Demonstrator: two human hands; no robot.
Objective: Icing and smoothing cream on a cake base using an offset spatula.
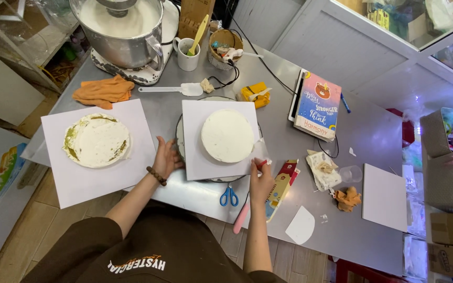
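A round white frosted cake [227, 135] sits on a square white board [195, 157] atop a turntable [179, 137]. My left hand [166, 159], with a bead bracelet at the wrist, rests open against the board's left edge. My right hand [261, 177] holds a clear plastic scraper [260, 151] against the cake's right side. A second, roughly frosted cake [96, 140] with green showing at its edges lies on another white board [79, 178] to the left.
Blue-handled scissors [229, 196], a pink-handled tool [240, 219] and a carton [281, 186] lie near the front edge. A stand mixer [124, 31], mug [186, 55], white spatula [171, 89], orange cloth [103, 90], notebook [318, 105], white scraper [301, 225] and blank board [385, 196] surround them.
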